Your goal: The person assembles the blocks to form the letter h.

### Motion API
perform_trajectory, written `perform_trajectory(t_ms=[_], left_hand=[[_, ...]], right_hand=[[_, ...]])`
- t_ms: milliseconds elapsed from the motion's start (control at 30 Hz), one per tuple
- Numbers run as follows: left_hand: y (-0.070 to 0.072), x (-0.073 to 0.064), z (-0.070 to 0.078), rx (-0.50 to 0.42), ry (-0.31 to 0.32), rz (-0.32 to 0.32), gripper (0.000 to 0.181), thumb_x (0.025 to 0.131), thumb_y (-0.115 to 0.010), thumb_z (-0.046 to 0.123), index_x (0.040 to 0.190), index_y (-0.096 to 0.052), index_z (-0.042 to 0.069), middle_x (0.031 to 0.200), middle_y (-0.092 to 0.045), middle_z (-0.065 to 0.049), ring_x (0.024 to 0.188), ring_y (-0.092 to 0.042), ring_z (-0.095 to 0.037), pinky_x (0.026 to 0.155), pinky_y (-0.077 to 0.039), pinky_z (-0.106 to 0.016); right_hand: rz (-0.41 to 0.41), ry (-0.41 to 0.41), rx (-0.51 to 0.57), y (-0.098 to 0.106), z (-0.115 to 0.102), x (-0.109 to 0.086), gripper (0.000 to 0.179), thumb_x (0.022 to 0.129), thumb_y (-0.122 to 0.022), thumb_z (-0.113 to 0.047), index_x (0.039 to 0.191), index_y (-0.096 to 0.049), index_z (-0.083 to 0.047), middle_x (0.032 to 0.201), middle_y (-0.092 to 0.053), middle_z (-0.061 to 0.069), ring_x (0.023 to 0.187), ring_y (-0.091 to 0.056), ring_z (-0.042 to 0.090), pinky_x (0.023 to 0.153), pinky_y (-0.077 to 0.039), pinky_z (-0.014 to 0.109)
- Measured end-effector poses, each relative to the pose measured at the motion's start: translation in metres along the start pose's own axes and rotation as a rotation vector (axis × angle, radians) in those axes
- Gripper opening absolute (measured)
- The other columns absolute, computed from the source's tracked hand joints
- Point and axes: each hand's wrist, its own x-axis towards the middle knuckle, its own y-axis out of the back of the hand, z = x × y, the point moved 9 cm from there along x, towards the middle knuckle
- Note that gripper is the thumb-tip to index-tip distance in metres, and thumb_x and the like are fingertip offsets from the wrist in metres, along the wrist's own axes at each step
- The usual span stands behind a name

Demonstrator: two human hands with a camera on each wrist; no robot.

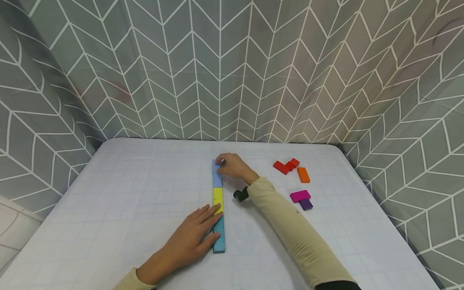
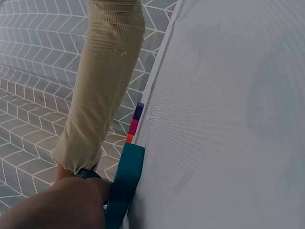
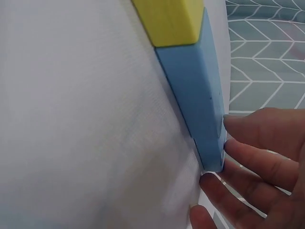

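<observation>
Three flat blocks lie end to end in a straight line on the white bench [image 1: 127,193]: a light blue block [image 1: 216,177] at the far end, a yellow block [image 1: 218,200] in the middle, and a teal block [image 1: 219,235] nearest the person. The left hand [image 1: 192,237] rests flat, fingers spread, on the teal and yellow blocks. The right hand [image 1: 232,166] touches the far tip of the light blue block with its fingertips [image 3: 238,152]. Red blocks [image 1: 285,165], an orange block [image 1: 303,175], a pink block [image 1: 300,195] and a purple block [image 1: 306,204] lie off to the right.
</observation>
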Motion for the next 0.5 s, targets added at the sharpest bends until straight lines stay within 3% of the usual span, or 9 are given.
perform_trajectory(t_ms=[500], left_hand=[[0.0013, -0.0009, 0.0010, -0.004, -0.009, 0.008, 0.056, 0.107, -0.056, 0.045, 0.154, -0.054, 0.015, 0.165, -0.038, 0.002, 0.152, -0.030, -0.028, 0.120, -0.028, -0.053]], right_hand=[[0.021, 0.009, 0.000, -0.0010, 0.0047, -0.0015, 0.025, 0.096, -0.075, -0.011, 0.120, -0.071, -0.004, 0.128, -0.069, 0.013, 0.120, -0.062, 0.029, 0.103, -0.050, 0.041]])
